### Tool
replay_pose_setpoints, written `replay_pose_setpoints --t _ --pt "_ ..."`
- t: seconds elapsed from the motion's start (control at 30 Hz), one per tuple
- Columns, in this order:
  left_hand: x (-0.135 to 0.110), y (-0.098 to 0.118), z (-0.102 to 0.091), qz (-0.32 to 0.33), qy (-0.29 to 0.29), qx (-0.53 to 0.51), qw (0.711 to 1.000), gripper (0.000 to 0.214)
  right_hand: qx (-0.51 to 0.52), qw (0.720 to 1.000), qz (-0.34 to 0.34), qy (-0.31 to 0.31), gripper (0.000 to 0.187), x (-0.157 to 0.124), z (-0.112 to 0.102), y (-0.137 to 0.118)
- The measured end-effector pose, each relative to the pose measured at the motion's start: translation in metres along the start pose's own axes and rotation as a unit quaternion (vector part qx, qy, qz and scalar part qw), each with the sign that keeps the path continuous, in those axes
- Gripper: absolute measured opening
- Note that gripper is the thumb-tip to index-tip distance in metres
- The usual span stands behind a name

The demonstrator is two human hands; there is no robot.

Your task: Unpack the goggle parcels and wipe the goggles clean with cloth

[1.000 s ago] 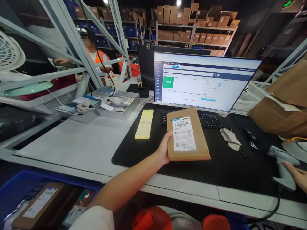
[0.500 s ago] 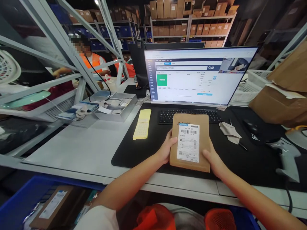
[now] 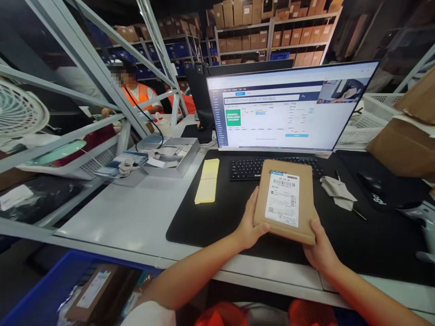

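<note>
Two bare hands hold one flat, rectangular brown cardboard box (image 3: 306,199), its smooth face bearing a glossy white printed label (image 3: 284,200). Both forearms slant inward from the lower corners, converging on the box. The left hand (image 3: 250,224) wraps the left side, thumb across the lower front corner; the right hand (image 3: 321,246) cups the lower right corner, thumb along the edge. Tilted back, the box sits in view over the matte black desk mat (image 3: 199,226), before the ridged black keyboard (image 3: 246,168); whether it touches the mat cannot be told.
</note>
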State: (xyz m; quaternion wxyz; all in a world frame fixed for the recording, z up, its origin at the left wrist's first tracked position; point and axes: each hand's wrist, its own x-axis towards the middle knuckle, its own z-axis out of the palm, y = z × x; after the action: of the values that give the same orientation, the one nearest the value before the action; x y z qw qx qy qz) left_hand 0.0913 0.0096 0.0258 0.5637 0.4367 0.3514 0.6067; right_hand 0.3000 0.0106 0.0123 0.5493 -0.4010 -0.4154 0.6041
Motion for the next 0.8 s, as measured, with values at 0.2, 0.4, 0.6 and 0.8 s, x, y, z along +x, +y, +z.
replay_pose_setpoints --t 0.2,0.4,0.6,0.8 --pt "0.004 0.015 -0.008 0.100 -0.061 0.065 0.991 0.084 -0.024 0.999 0.020 -0.015 0.072 0.001 -0.013 0.007" --pt "0.019 0.028 -0.025 0.123 0.100 0.114 0.981 0.050 -0.065 0.997 0.033 0.012 0.071 0.014 -0.026 -0.010" --pt "0.017 0.027 -0.027 0.089 0.069 0.101 0.988 0.064 -0.016 0.996 0.070 0.049 0.069 0.013 -0.019 -0.005" --pt "-0.007 0.005 -0.017 0.072 -0.122 0.219 0.965 0.106 0.025 0.998 0.045 0.026 0.066 0.006 -0.016 0.009"
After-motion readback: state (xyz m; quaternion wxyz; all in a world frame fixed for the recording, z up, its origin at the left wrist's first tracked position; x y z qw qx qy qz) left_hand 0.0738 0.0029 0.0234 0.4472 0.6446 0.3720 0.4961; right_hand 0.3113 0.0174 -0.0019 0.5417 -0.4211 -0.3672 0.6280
